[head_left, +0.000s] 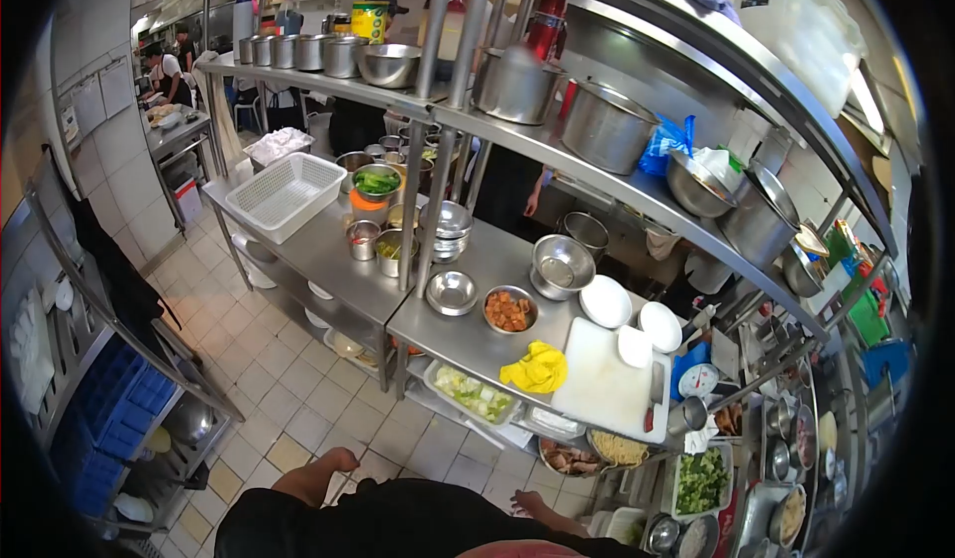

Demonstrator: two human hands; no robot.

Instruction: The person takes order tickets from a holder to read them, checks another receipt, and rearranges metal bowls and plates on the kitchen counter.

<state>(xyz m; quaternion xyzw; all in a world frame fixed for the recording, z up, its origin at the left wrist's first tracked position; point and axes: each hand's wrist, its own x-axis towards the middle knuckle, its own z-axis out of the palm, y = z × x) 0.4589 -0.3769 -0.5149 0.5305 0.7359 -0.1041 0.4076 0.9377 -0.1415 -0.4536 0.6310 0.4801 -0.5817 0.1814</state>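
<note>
At the lower left, my left hand (339,461) hangs over the tiled floor, fingers loosely curled; whether anything is in it is too small to tell. My right hand (527,503) is low in the middle, its fingers apart and nothing in them, below the counter's front edge. On the steel counter (463,342) in front of me lie a yellow cloth (535,367), a white cutting board (600,384) and a bowl of orange-red food (509,310). Neither hand touches them.
A white perforated basket (286,196) stands on the left counter. Pots (609,128) line the shelf above. Blue crates (127,389) are at the left. Chopped greens (702,480) fill a tray at the lower right. Several people stand beyond the counters.
</note>
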